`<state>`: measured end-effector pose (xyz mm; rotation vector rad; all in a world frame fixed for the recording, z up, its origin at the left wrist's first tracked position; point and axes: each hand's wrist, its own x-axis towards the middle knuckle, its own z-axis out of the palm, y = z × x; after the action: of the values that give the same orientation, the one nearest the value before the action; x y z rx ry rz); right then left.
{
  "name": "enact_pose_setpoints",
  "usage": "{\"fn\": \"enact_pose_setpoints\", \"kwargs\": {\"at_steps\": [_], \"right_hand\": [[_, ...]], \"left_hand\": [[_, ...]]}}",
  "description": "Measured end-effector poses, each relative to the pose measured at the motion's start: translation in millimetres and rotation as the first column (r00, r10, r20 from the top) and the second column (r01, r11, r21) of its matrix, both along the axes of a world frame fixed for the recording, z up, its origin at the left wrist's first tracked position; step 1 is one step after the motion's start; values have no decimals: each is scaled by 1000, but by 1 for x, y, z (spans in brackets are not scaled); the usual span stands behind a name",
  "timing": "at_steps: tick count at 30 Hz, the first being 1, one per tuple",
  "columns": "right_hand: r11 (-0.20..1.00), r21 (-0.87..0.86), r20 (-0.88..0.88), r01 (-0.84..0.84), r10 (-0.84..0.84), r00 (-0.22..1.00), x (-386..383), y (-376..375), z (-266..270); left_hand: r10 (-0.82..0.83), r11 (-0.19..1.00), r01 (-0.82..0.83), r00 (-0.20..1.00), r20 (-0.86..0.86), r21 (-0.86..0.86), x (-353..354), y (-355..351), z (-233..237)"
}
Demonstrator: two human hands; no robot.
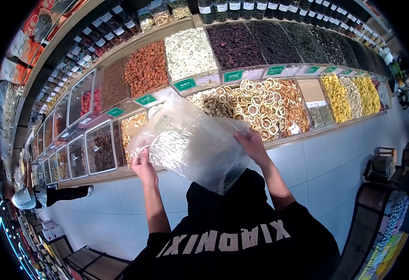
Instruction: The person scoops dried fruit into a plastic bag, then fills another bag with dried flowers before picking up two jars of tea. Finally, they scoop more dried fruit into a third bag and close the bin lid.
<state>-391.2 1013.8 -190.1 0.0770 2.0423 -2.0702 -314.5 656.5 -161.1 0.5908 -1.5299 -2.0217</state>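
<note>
Plastic bag [192, 144], cloudy, its print [167, 122] too small to read, hangs between shirt [302, 238] and bins [255, 73], hiding part of the lower row, left hand [144, 164] and right hand [251, 141] pinching opposite edges, some fingertips hard to make out.

The table [286, 139], a long display counter with a wooden front edge, carries adjoining bins in stepped rows. The rear row includes red-orange dried pieces [144, 70], white slices [190, 53] and dark purple material [234, 46], with green labels [185, 84] on the bin fronts. The front row includes round dried slices [260, 100] and yellow pieces [336, 98]; transparent-fronted bins [101, 145] occupy the left section.
</note>
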Motion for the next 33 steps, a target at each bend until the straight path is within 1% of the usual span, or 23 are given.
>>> {"fn": "enact_pose_setpoints", "kwargs": {"at_steps": [3, 4, 6, 7, 9, 10, 11, 12, 14, 15, 17, 19, 21, 22, 23, 24, 25, 27, 28, 29, 31, 32, 33], "right_hand": [[992, 123, -11, -18, 19, 1000, -15, 17, -10], [998, 67, 44, -18, 15, 999, -19, 16, -9], [976, 200, -40, -90, 100, 994, -37, 10, -23], [956, 268, -79, -119, 145, 986, -49, 3, -20], [935, 269, -22, -231, 246, 969, -78, -22, -16], [924, 258, 18, -282, 287, 958, -96, -38, -21], [912, 247, 58, -328, 324, 944, -114, -53, -28], [896, 276, -2, -348, 363, 932, -136, -69, -38], [860, 345, -111, -376, 435, 894, -168, -96, -58], [864, 376, -68, -336, 387, 920, -169, -105, -49], [854, 450, 19, -262, 284, 959, -166, -116, -10], [777, 614, -203, -138, 325, 924, -154, -112, 0], [704, 710, -344, -7, 354, 870, -141, -99, -15], [698, 715, -271, -49, 341, 900, -131, -87, -19], [691, 718, -201, -85, 322, 925, -121, -76, -22], [772, 585, 18, -246, 291, 957, -109, -70, 20], [731, 631, 32, -258, 309, 951, -107, -51, 0], [628, 711, 129, -316, 326, 937, -105, -22, 6], [652, 671, 140, -353, 356, 924, -109, -10, 16], [651, 672, 142, -353, 354, 924, -116, 7, 14], [598, 706, 180, -378, 365, 914, -138, 27, 42], [645, 652, 170, -398, 387, 906, -156, 43, 40], [538, 750, 173, -385, 402, 899, -171, 40, 74]], "left_hand": [[10, 1000, -10, 1000, 7, -20, 11, 10, 2], [21, 999, -20, 1000, 19, -39, 17, 9, 1], [70, 995, -66, 996, 52, -74, 26, 6, 2], [91, 992, -83, 992, 92, -91, 29, 2, 2], [135, 986, -115, 977, 165, -123, 32, -9, 1], [153, 982, -125, 964, 217, -140, 34, -22, -9], [167, 979, -128, 949, 269, -156, 37, -41, -29], [175, 977, -125, 931, 320, -170, 38, -58, -45], [143, 979, -44, 843, 518, -199, 39, -80, -68], [127, 980, -2, 782, 610, -201, 38, -88, -74], [88, 980, 61, 722, 686, -190, 34, -75, -66], [36, 978, 137, 636, 771, -159, 29, -54, -51], [86, 866, 327, 646, 758, -377, 38, -45, -76], [100, 778, 416, 657, 747, -470, 39, -38, -80], [122, 765, 413, 660, 741, -494, 37, -32, -84], [141, 751, 409, 667, 731, -518, 30, -23, -70], [159, 740, 401, 676, 719, -540, 21, -15, -57], [183, 708, 366, 731, 658, -603, -13, -14, -30], [122, 733, 351, 774, 621, -583, -33, -18, -17], [67, 753, 338, 815, 576, -565, -55, -22, -5], [-52, 769, 342, 875, 481, -540, -105, -27, 14], [-95, 755, 334, 907, 410, -565, -131, -24, 23], [-138, 741, 323, 932, 336, -589, -159, -21, 33]]}}
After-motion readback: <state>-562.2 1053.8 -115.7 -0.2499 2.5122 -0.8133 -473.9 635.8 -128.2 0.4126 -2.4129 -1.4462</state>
